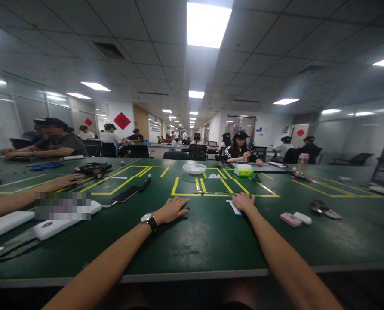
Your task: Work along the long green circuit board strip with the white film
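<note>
My left hand [172, 210] lies flat on the green table [195, 241], fingers stretched out and nothing in them; a watch [149, 221] is on that wrist. My right hand [244, 201] rests palm down with its fingers apart, over the edge of a flat white-and-blue item [233, 208] whose kind I cannot make out. Just beyond the right fingertips lies a long thin strip [217, 193] across the yellow tape lines. Farther off, a clear round dish [194, 168] stands near some crumpled white tissue [215, 176].
A green tissue pack [243, 172] sits farther back. To the right are a pink case [290, 219], a white case [303, 218] and a dark strapped item [324, 209]. A phone [127, 193] and white power banks [66, 224] lie left, beside another person's arm [50, 185].
</note>
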A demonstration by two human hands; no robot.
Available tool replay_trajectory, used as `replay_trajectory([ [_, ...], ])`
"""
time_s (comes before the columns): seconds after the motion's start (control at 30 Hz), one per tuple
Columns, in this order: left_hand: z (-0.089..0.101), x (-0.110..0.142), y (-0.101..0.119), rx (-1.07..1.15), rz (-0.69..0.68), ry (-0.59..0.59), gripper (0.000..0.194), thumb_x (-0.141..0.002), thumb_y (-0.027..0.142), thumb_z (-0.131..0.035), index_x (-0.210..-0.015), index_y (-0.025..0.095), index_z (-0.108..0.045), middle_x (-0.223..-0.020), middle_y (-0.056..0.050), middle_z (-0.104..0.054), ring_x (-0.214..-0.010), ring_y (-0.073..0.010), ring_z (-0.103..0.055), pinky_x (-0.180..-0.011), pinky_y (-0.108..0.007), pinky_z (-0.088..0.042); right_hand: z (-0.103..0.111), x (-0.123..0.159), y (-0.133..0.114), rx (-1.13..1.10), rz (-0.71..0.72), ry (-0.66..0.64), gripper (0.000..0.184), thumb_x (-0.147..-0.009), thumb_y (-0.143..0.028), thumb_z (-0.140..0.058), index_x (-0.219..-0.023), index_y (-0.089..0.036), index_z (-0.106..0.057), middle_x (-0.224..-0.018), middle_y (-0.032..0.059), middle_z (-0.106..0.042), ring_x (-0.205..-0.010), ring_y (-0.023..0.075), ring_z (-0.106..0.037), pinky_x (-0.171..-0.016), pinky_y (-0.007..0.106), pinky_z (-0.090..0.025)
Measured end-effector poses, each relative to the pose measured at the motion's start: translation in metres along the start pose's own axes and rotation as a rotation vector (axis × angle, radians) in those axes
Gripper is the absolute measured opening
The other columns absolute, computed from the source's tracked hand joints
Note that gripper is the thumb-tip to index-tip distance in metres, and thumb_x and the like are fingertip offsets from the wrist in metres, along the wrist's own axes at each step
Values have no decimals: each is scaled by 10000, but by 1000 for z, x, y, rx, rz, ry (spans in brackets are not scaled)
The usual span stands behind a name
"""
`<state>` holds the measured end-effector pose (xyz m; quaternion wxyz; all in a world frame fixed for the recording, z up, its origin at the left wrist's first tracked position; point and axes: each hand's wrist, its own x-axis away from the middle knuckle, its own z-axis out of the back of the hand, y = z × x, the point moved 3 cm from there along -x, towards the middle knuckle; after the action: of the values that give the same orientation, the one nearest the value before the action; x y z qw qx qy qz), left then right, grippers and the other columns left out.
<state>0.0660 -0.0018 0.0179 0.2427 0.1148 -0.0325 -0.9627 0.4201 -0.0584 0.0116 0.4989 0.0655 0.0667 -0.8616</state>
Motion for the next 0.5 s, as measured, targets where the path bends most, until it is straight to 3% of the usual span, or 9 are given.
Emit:
replay_trajectory([
  [0.1,5,0,0,-14,7,43,494,-979,467,-332,-1430,273,-274,-1388,-79,-422,-1232,-261,-381,-952,-392,-304,5,-1,-6,3,48,4,523,-917,-409,-218,-1100,-184,-654,-1265,162,-534,-1207,351,-415,-986,644,-95],
  [0.2,11,-1,-1,-24,23,126,456,-986,450,-323,-1399,257,-330,-1366,-78,-447,-1219,-248,-399,-949,-382,-314,10,3,-26,-26,205,-4,530,-933,-410,-205,-1022,-196,-682,-1216,136,-584,-1183,330,-448,-994,629,-112],
  [0.37,17,-3,-5,-33,42,218,426,-978,400,-362,-1371,237,-371,-1342,-76,-471,-1218,-234,-399,-955,-360,-317,15,34,-93,-146,693,-3,417,-939,-388,-285,-1115,-232,-629,-1229,84,-593,-1170,263,-477,-996,505,-265],
  [0.5,10,-2,-4,5,12,141,485,-954,429,-411,-1395,244,-333,-1393,-76,-425,-1263,-246,-368,-989,-376,-289,21,77,-146,-277,1096,23,365,-934,-357,-365,-1201,-236,-582,-1253,68,-581,-1199,213,-462,-1020,401,-300],
])
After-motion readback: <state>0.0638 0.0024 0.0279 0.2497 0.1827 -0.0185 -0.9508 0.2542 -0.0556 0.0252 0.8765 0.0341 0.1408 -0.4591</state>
